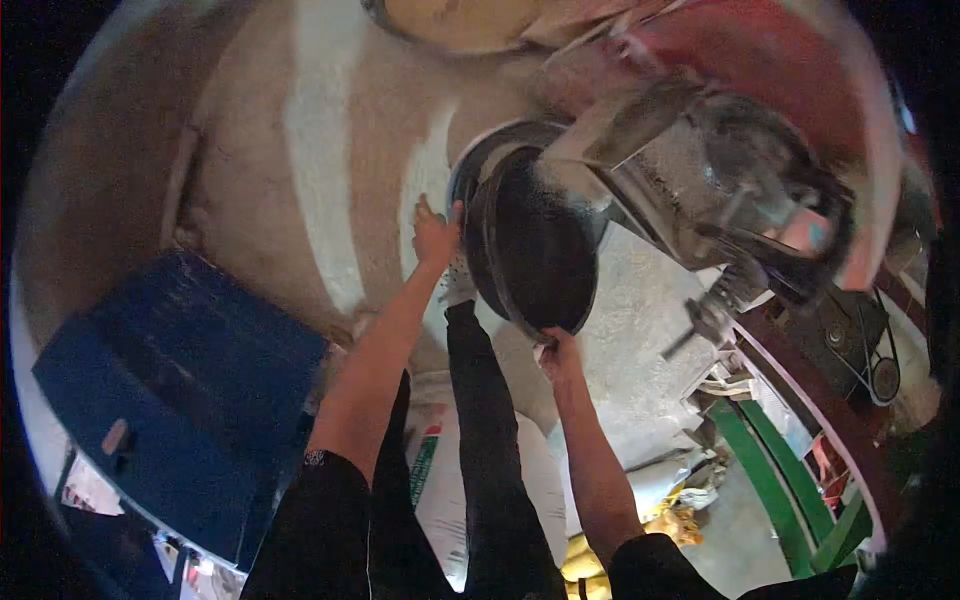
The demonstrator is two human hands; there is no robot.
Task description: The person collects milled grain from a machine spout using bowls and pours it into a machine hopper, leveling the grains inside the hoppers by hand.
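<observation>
A round black basin stands tilted in the middle, its dark inside facing right. My right hand is closed around its lower rim. At the basin's left side is my left hand, fingers spread, with one finger touching or very near the rim. Behind the basin shows the rim of a second round vessel. The metal chute of a machine reaches over the basin's upper right edge, and a greyish blur lies at its mouth. What the basin holds, if anything, is too dark to tell.
A dark blue panel or lid stands at left. White sacks lie near my legs, with yellow bags at lower right. A green metal frame and a belt pulley are at right. Pale streaks mark the floor.
</observation>
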